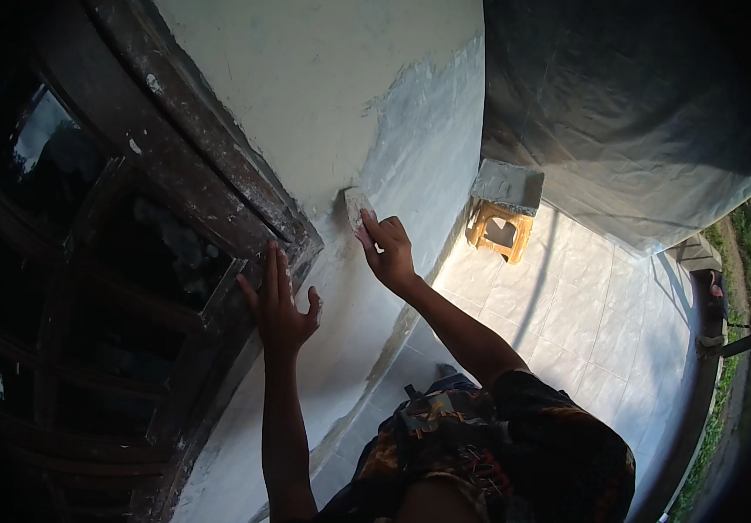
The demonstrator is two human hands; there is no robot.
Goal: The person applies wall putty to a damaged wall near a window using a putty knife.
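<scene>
My right hand point(389, 253) grips a putty knife point(357, 209), its pale, putty-smeared blade set against the wall point(306, 96) close to the corner of the wooden frame. The fingers hide the tool's handle. Wet-looking whitish putty point(419, 122) covers part of the wall, with a ragged edge against the duller beige surface. My left hand point(281, 301) rests with fingers spread on the dark wooden window frame point(227, 183), holding nothing. White smears mark its fingers and the wood.
A putty-crusted grey tub point(509, 186) stands on a yellow stool point(502, 231) to the right. Behind it hangs a large plastic sheet point(619, 113). Pale floor tiles point(585, 314) stretch to a low ledge, with grass point(698, 471) beyond. Glass panes fill the frame at left.
</scene>
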